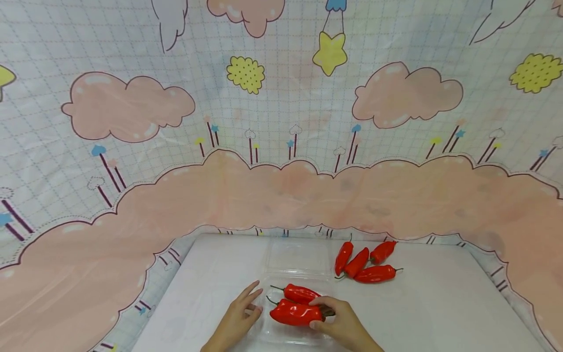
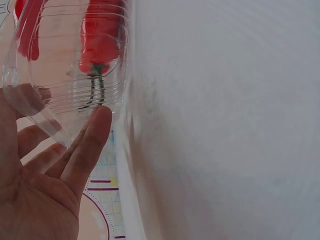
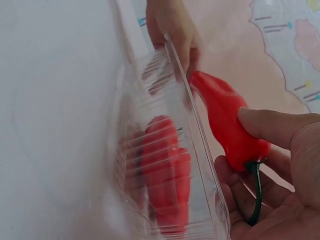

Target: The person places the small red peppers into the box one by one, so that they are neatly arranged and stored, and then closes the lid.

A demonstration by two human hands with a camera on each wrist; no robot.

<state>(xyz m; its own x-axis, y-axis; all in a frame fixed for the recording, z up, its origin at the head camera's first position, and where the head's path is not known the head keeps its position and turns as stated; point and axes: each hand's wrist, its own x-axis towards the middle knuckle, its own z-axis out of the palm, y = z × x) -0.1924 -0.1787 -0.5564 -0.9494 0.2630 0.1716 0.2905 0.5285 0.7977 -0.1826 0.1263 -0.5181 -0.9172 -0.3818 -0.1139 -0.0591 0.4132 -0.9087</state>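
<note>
A red pepper [image 1: 294,314] with a green stem is pinched between the thumb and fingers of my right hand [image 1: 345,322], above a clear plastic clamshell container [image 1: 281,340]. Its tip points left, and its stem [image 3: 257,195] lies against the fingers in the right wrist view. More red peppers [image 3: 165,170] lie inside the container, seen through its ribbed wall; one [image 1: 301,293] shows behind the held pepper. At the container's left end is my left hand [image 1: 237,315], fingers extended and spread. In the left wrist view its thumb [image 2: 92,145] overlaps the container's end wall.
The container's lid [image 1: 299,256] is folded back behind it on the white table [image 1: 431,303]. Several red peppers [image 1: 376,274] lie grouped at the back right. A patterned cloth [image 1: 272,195] with clouds and stars hangs behind and around the table.
</note>
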